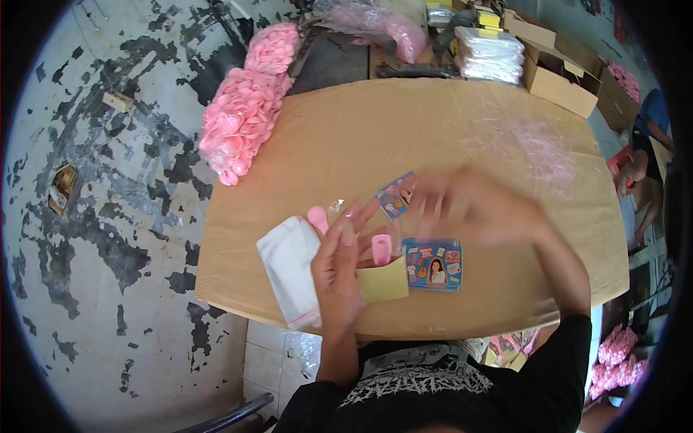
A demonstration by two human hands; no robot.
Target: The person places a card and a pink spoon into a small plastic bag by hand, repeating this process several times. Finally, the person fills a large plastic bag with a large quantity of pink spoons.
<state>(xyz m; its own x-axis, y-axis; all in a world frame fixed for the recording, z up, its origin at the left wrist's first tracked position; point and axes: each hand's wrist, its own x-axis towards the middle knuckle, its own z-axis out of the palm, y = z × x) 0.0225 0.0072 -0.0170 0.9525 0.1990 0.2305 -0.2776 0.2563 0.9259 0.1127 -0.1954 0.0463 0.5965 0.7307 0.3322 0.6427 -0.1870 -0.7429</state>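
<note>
my left hand (339,268) lies released, fingers spread, on the edge of the stack of clear plastic sleeves (287,268) and the yellow paper card (384,283). the small pink plastic clip (381,249) sits just beside its thumb. my right hand (473,211) is blurred above the brown cardboard-covered table (346,137). the small printed picture card (395,195) is at its fingertips, but i cannot tell whether it is pinched or merely touched. i judge it best to take that card by its edge, leave the stack of printed picture cards (433,265) square, and join the pieces low over the table.
</note>
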